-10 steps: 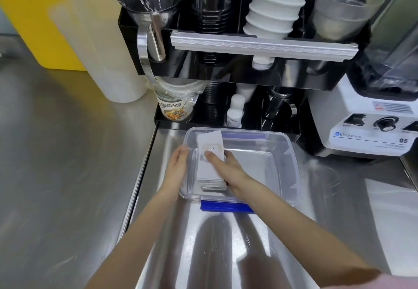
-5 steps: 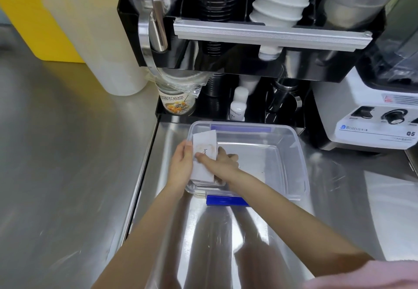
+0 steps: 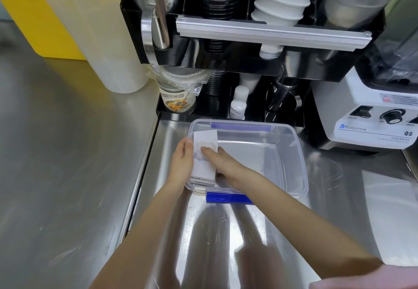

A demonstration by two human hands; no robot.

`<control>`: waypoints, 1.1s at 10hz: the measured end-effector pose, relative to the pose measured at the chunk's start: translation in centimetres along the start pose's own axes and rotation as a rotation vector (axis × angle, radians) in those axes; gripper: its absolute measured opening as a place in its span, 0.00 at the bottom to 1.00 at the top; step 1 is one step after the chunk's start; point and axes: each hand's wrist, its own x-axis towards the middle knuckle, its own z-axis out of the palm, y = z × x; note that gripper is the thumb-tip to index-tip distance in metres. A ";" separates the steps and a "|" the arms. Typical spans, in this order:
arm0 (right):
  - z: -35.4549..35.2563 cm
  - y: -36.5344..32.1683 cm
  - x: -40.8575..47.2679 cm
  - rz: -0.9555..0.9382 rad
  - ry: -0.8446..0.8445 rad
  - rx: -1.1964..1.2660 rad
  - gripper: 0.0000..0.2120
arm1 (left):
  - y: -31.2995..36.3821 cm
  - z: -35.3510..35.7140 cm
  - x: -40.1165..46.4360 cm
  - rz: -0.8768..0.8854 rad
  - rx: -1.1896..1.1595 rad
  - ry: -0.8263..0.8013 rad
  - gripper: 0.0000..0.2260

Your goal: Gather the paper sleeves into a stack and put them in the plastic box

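Observation:
A clear plastic box (image 3: 294, 152) with blue clips stands on the steel counter in front of me. A stack of white paper sleeves (image 3: 204, 164) lies inside it against the left wall. My left hand (image 3: 182, 164) is on the stack's left side at the box's left rim. My right hand (image 3: 222, 164) reaches into the box, fingers flat on top of the stack and along its right side. Both hands hold the stack between them. The stack's lower layers show through the box's near wall.
Behind the box a black rack (image 3: 260, 39) holds stacked cups, a steel jug and bottles. A white blender base (image 3: 373, 119) stands at the right. A tall translucent container (image 3: 101, 39) and a yellow board (image 3: 29, 12) stand at the back left.
The view has shifted slightly. Both hands stay on the stack in the box's left side; my left hand has come closer against the stack's left edge.

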 end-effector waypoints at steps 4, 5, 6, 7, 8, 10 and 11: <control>-1.7 0.0 -1.2 0.082 -0.202 0.060 0.09 | 0.0 0.0 0.0 0.019 0.044 -0.002 0.16; -1.4 -0.1 -1.6 0.064 -0.241 -0.054 0.15 | 0.1 0.0 -0.1 0.020 0.039 -0.006 0.16; -1.1 0.0 -1.7 0.018 -0.253 -0.146 0.19 | -0.1 0.1 0.0 0.035 0.056 -0.003 0.17; -1.7 -0.4 -2.3 0.004 -0.271 -0.193 0.16 | 0.0 0.0 0.1 0.040 0.088 -0.009 0.17; -2.9 -1.0 -3.7 -0.069 -0.252 -0.314 0.19 | 0.4 -0.4 0.4 0.037 0.180 -0.079 0.19; -5.0 -1.9 -5.2 -0.259 -0.081 -0.822 0.29 | 2.7 -1.9 -0.2 0.119 0.765 -0.123 0.26; -6.0 -2.4 -6.2 -0.257 0.003 -1.003 0.36 | 4.0 -2.2 -0.7 0.254 0.919 -0.092 0.28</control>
